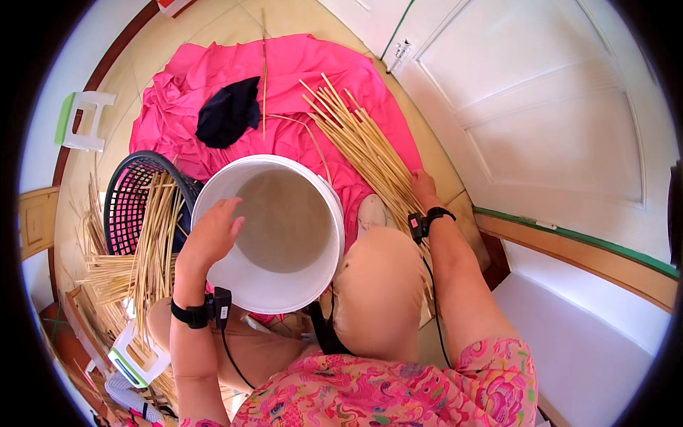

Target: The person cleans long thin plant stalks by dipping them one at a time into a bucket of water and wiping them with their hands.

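A white plastic bucket [272, 288] with cloudy water in it stands right before me. My left hand [213, 235] is over the bucket's left rim, its fingers apart and nothing in them. On the right, my right hand [423, 187] lies at the edge of a bundle of long peeled plant stems [368, 149]; whether its fingers grip any stem cannot be told. The bundle rests on a crumpled pink cloth [299, 69]. A thin brown stem [264, 80] and a dark cloth [228, 113] lie beyond the bucket.
A black plastic basket [125, 213] is tipped at the left, with cut stems [149, 256] in and over it. More stems lie on the floor behind. White and green plastic stools [88, 120] stand at the left. White door panels [533, 107] border the right side.
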Motion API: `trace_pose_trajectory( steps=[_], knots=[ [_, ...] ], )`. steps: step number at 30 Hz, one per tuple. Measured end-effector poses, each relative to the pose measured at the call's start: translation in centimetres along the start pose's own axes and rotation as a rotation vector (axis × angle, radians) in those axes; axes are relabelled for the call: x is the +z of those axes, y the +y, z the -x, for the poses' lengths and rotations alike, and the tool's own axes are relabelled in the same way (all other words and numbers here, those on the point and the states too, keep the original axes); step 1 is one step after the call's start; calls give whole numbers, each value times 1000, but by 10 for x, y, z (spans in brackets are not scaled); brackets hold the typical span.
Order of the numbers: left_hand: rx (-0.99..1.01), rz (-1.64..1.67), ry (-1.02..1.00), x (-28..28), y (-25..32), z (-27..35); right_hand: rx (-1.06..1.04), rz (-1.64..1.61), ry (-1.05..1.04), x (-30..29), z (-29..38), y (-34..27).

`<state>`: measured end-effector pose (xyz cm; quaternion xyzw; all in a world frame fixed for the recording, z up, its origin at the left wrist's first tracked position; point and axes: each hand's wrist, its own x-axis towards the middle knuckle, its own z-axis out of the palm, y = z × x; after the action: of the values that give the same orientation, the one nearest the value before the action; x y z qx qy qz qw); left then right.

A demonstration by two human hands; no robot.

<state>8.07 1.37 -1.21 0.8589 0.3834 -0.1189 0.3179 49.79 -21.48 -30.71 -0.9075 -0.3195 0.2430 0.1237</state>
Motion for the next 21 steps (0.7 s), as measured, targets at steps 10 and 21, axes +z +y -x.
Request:
trace_pose_trajectory(
  steps=[10, 21],
  knots=[
    [106, -53, 80, 1, -6, 3, -130, 189, -69, 4, 7, -10],
    [172, -33, 95, 3, -17, 11, -305, -77, 112, -47, 24, -35]
  ],
)
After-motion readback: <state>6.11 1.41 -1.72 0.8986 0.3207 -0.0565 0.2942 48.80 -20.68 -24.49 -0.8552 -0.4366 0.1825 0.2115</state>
